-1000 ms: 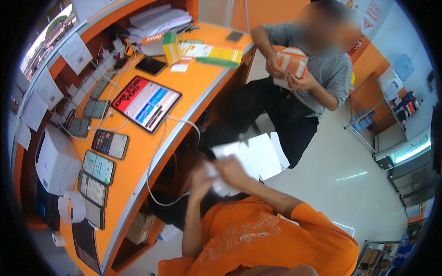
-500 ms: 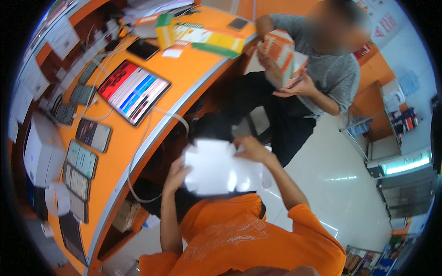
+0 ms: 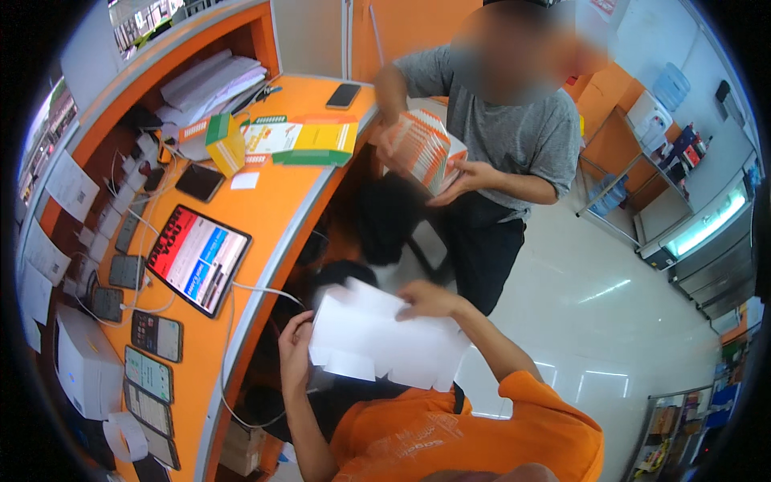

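Note:
I hold a flat white cardboard cut-out [image 3: 385, 341] in front of my orange shirt with both hands. My left hand [image 3: 295, 353] grips its left edge, fingers curled around it. My right hand [image 3: 430, 299] pinches its top edge near the right. The sheet is spread open, with tabs along its lower edge. It hangs in the air beside the curved orange counter [image 3: 265, 217], touching nothing else.
A person in a grey shirt [image 3: 514, 136] stands opposite, holding a stack of orange-and-white flat cartons [image 3: 422, 149]. The counter carries a tablet [image 3: 197, 259], several phones [image 3: 157, 336], a white printer [image 3: 84, 365], coloured boxes [image 3: 305, 138] and papers. Shelving stands at the right.
The white sheet has gone from a small folded piece to a wide open one between my hands. The person opposite has lowered the carton stack.

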{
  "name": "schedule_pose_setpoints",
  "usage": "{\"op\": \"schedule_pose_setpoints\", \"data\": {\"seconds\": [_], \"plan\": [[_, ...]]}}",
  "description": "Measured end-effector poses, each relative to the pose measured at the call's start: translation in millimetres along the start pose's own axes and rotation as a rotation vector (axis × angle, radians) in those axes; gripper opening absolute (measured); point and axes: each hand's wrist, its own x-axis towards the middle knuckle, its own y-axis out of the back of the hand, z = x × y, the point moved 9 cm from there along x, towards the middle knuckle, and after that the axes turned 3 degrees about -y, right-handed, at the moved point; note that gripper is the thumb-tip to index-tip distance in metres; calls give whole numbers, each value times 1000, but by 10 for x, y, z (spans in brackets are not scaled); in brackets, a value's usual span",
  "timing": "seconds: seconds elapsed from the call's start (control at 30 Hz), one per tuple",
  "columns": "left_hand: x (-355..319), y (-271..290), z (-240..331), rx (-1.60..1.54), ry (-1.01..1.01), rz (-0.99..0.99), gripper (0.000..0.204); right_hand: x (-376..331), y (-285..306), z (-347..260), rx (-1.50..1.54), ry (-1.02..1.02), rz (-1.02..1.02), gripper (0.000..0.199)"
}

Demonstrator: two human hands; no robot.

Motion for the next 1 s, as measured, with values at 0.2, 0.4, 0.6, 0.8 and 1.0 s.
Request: {"op": "schedule_pose_setpoints", "data": {"seconds": [0.2,0.4,0.6,0.8,1.0], "plan": [[-330,-241,-214,-643,58,95,79,-211,300,230,628,-97,91,33],[-600,-510,-301,-208,49,86,53,-111,-142,485,633,-194,241,31],[-556,-292,-471,120,153,209,27,-242,-662,537,707,-181,296,32],[-503,-203,-854,318,174,206,26,-441,-759,506,355,-293,428,41],[-621,-149,-990,45,264,291,25,-512,-885,603,590,-251,372,39]]}}
